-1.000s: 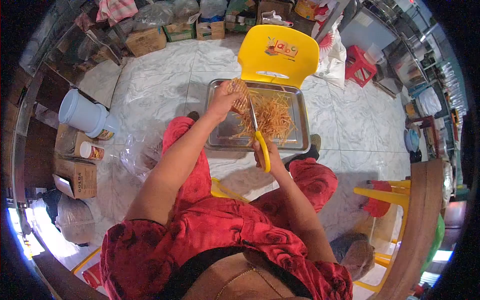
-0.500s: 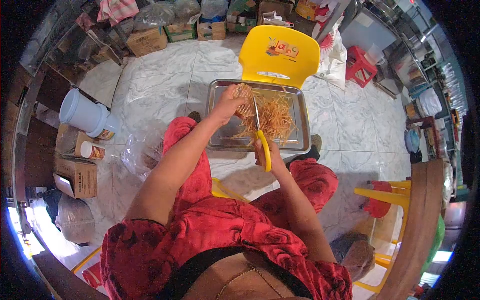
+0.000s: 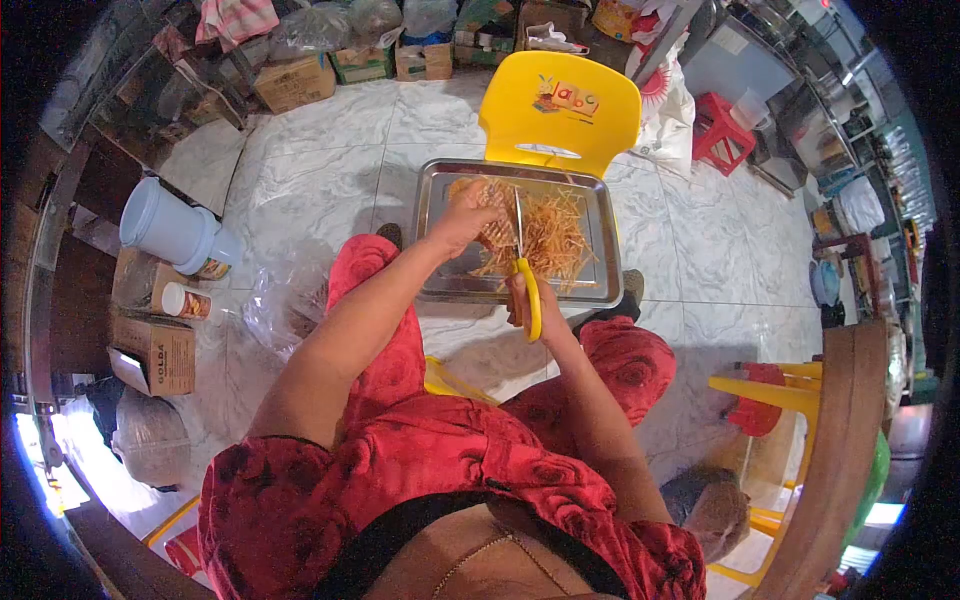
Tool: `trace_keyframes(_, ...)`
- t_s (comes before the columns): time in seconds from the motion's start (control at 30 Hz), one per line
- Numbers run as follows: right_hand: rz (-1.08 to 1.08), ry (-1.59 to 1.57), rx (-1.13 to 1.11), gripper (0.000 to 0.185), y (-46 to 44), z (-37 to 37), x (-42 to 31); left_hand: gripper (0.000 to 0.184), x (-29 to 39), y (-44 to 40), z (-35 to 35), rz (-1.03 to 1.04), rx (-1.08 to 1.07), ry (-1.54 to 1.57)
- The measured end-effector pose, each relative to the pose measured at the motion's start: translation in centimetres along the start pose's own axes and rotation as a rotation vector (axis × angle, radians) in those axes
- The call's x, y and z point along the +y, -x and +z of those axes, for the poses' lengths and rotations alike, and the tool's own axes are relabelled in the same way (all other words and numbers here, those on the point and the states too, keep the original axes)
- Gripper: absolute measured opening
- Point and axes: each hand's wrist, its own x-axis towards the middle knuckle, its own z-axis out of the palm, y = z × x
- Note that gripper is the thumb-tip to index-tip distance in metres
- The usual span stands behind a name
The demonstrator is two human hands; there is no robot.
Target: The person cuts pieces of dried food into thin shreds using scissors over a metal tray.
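Red clothing [image 3: 450, 440] (darkly swirled) has black neck trim [image 3: 390, 533] and is worn with a golden chain [image 3: 474, 561].

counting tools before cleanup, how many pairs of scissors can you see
1: the yellow-handled scissors, in the right hand, blades over the metal tray. Others could be hidden in the cluttered surroundings.

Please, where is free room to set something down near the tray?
Bare floor lies between the buckets and tray, beyond the plastic bag; more lies right of the tray, nearer than the red stool. The tray's middle is crowded: strips, scissors, left hand, right hand.
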Motion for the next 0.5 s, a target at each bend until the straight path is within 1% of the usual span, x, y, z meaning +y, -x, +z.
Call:
trace_keyframes(0.03,0.021,0.022,0.015,0.034,0.0,0.0,-0.2,0.052,-0.1,-0.2,0.0,0.068,0.003,-0.021)
trace_keyframes(0.07,0.043,0.043,0.029,0.035,0.1,0.1,-0.3,0.052,-0.3,-0.2,-0.2,0.068,0.004,-0.022)
trace_keyframes(0.13,0.048,0.040,0.049,0.035,0.6,0.5,-1.2,0.050,0.3,0.1,-0.1,-0.043,-0.002,0.018)
trace_keyframes(0.2,0.054,0.036,0.071,0.035,0.8,0.6,-1.4,0.050,0.6,0.3,0.1,-0.043,-0.016,0.021)
trace_keyframes(0.3,0.102,0.052,0.048,0.034,0.4,0.2,-0.7,0.049,1.5,0.6,0.3,-0.068,-0.033,0.032)
trace_keyframes(0.37,-0.029,-0.006,0.008,0.033,-0.1,-0.1,0.2,0.049,1.3,0.6,0.3,-0.096,-0.037,0.040)
trace_keyframes(0.47,-0.008,0.035,0.036,0.033,-0.8,-0.5,1.1,0.049,-1.4,0.0,-0.1,-0.088,-0.081,-0.018)
trace_keyframes(0.5,-0.005,0.033,0.040,0.033,-0.6,-0.3,0.8,0.049,-1.6,-0.2,-0.1,-0.019,-0.069,-0.043)
